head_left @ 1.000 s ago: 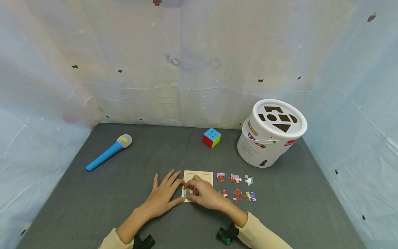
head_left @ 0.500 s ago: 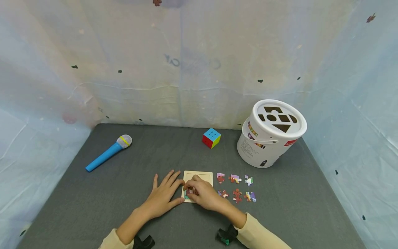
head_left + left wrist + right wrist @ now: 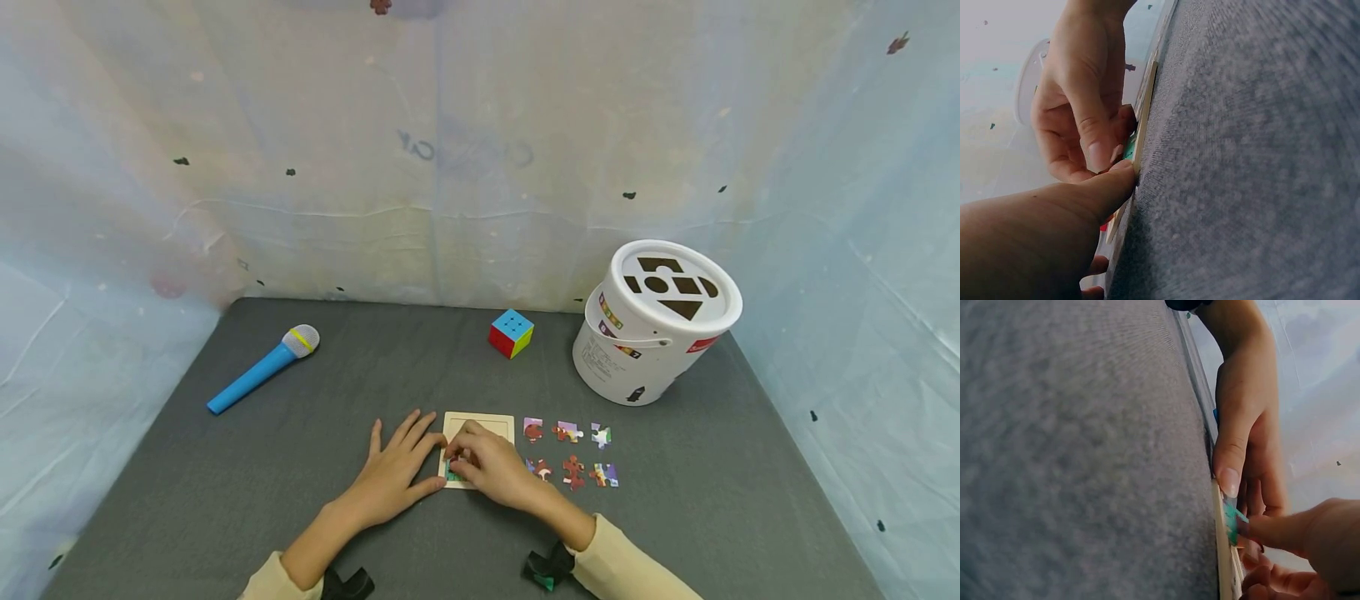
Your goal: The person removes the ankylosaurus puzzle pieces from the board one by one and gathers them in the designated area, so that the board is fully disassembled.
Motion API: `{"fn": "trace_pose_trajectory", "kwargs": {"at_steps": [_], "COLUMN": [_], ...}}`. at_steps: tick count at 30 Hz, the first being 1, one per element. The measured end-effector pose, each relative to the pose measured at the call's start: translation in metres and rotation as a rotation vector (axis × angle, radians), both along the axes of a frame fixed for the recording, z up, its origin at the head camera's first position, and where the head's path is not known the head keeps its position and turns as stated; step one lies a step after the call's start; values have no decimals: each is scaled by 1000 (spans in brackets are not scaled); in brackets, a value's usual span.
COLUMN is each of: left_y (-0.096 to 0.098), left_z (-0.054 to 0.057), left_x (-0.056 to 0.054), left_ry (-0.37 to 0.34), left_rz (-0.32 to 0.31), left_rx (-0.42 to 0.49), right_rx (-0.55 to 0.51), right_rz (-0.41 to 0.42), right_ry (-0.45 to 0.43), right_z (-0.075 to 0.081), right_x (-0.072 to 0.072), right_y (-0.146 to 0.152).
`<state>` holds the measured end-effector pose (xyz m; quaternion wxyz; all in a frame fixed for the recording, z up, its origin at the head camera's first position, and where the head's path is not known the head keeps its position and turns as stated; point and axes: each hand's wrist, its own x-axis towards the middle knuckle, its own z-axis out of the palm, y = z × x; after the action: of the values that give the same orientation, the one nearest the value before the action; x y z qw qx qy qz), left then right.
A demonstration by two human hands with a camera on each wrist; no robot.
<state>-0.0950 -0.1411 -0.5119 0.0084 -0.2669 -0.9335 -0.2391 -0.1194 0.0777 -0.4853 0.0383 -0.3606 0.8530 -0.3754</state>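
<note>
Left hand point(image 3: 393, 475): fingers spread apart, thumb on the wooden frame's point(image 3: 480, 415) near-left corner. Right hand point(image 3: 491, 471): fingers curled, thumb and fingertips together, seemingly pinching a puzzle piece point(image 3: 1230, 523) over the frame, just right of the left thumb. Most of it is hidden behind the fingers; green print shows between the two thumbs. Right wrist view has a thin green edge sticking up. Can't tell if that's one piece or two.

Read: seating a piece at the frame's near-left corner.

How I'd do it:
- Left thumb bears down and inward so the frame can't skate on the tabletop point(image 3: 405, 358). Light force; thumb off the recess.
- Right hand: straight edges to the rim first, then lower the tabs. Don't force; if it rides up, lift and rotate.
- Once flat, loosen the pinch, press with one fingertip over the middle, check no raised edge.
- Mind the right wrist: loose pieces point(image 3: 573, 472) sit just right of that hand, nearest one partly behind it. Lift clear rather than sweep.
</note>
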Motion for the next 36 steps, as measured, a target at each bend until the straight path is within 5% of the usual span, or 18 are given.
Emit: {"fn": "trace_pose_trajectory", "kwargs": {"at_steps": [12, 25, 36], "left_y": [0, 0, 1], "left_z": [2, 2, 2], "left_x": [0, 1, 0], "left_ry": [-9, 3, -7], "left_rz": [-5, 1, 1], "left_rx": [-8, -1, -13], "right_rx": [-36, -47, -30], "right_rz": [18, 54, 26], "right_ry": [17, -193, -97], "right_z": [0, 5, 3], "right_x": [-2, -5, -7], "right_y": [-1, 1, 6]}}
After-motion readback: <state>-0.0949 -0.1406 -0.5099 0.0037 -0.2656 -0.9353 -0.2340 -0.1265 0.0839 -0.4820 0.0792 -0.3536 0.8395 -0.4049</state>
